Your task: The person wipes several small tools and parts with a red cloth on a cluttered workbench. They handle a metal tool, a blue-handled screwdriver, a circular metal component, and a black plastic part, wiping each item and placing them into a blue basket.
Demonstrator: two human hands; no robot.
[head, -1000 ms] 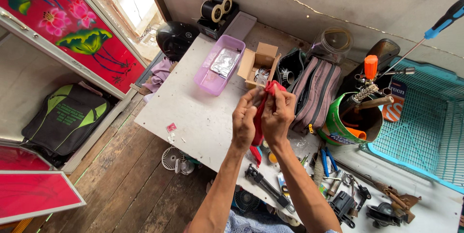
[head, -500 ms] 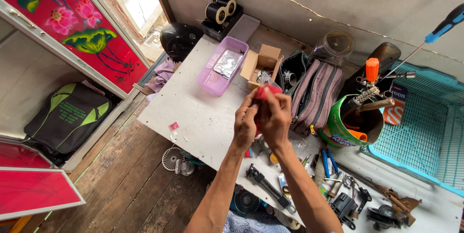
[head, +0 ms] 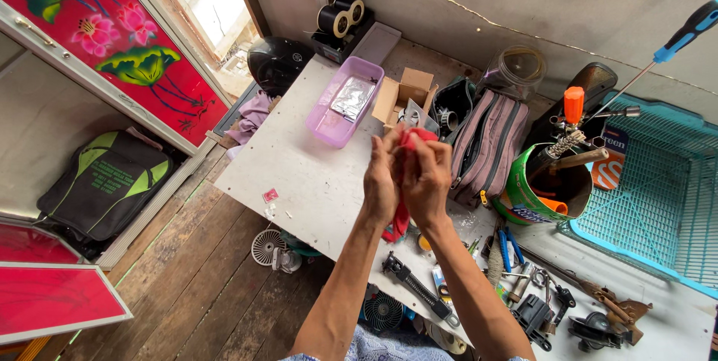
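My left hand [head: 383,178] and my right hand [head: 428,178] are pressed together above the white table [head: 314,181], both closed on a red cloth [head: 419,136]. The cloth bunches at my fingertips and a strip of it hangs below my palms [head: 399,222]. Behind my hands stand an open cardboard box [head: 404,92] and a purple plastic tray [head: 340,106] holding a silver foil packet.
A striped zip pouch [head: 490,144], a green tub of tools [head: 542,189], a glass jar [head: 516,69] and a teal basket [head: 658,196] stand to the right. Loose tools [head: 523,286] lie at the table's near edge. A backpack [head: 105,181] and small fan [head: 265,247] sit on the wooden floor.
My hands have closed tighter around the red cloth and bunched it up at the fingertips; less of it hangs loose than a second ago.
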